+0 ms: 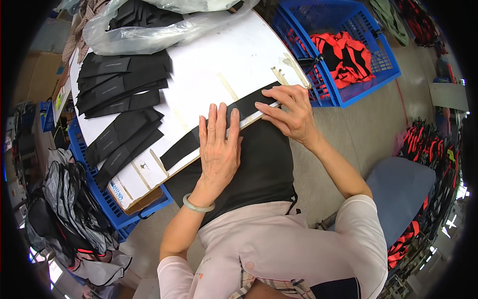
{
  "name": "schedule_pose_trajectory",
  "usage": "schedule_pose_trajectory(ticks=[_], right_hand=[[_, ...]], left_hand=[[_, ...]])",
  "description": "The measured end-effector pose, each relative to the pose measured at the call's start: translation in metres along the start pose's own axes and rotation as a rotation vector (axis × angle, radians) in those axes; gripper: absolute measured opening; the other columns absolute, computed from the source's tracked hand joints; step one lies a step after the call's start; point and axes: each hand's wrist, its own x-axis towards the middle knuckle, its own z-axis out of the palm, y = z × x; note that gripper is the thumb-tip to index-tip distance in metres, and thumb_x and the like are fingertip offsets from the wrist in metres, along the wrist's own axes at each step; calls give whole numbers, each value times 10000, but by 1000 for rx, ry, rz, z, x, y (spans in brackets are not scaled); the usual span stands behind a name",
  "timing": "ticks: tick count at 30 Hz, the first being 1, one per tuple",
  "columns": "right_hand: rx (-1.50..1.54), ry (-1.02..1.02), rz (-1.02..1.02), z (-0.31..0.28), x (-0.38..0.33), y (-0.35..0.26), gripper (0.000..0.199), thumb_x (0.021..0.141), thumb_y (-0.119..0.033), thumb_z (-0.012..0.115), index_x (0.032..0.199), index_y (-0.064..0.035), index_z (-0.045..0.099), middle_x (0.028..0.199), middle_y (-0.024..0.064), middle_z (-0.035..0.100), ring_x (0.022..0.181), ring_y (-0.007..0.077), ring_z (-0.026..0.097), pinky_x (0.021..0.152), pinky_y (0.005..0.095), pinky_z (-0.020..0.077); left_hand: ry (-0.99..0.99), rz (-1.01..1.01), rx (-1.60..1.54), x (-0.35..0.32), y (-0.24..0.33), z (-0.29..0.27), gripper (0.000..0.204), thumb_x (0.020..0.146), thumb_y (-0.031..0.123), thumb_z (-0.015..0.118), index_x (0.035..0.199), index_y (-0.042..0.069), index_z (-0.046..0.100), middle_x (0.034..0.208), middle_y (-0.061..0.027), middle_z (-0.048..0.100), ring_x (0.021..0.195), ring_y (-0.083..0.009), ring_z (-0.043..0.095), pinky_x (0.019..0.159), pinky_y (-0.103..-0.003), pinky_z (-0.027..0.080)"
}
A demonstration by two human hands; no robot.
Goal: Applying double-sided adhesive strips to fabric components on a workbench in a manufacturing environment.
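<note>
A long black fabric strip lies slantwise along the near edge of the white table. Flat across its middle rests my left hand, fingers stretched out and pressing on the cloth; a pale bangle circles that wrist. Toward the strip's right end, my right hand touches it with spread, slightly bent fingertips. Neither hand grips the strip. To the left, several similar black strips lie in overlapping, fanned piles, with a lower pile near the table's left corner.
A clear plastic bag with black pieces sits at the table's far side. Beyond its right edge stands a blue crate holding red-and-black fabric. Another blue crate is under the left corner, beside grey-and-black goods. A grey-blue chair stands right.
</note>
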Motion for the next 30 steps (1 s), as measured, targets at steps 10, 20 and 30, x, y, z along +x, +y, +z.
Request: schedule_pose_trajectory(ticks=[10,20,30], right_hand=[[10,63,2,9,-4,0,321,762,-232,747,1082,-230,725,1184,-25,624,1081,189,545,923,373,353],[2,78,-32,12,-2,2,315,735,-211,763,1049,-195,747,1164,-1,647,1077,211,558,907,364,374],[-1,30,14,9,-1,-3,343,708,-186,784,1050,-181,752,1147,-1,644,1075,204,543,920,354,361]], left_hand=[[45,-20,222,-4,11,22,758,768,69,665,1431,-66,324,1506,-266,310,1421,-417,269,1149,-554,190],[123,-23,253,-6,7,30,656,809,111,634,1400,-18,380,1476,-227,372,1403,-386,318,1140,-535,228],[133,3,255,-5,7,26,522,879,78,530,1373,-34,401,1463,-236,381,1390,-388,331,1127,-539,252]])
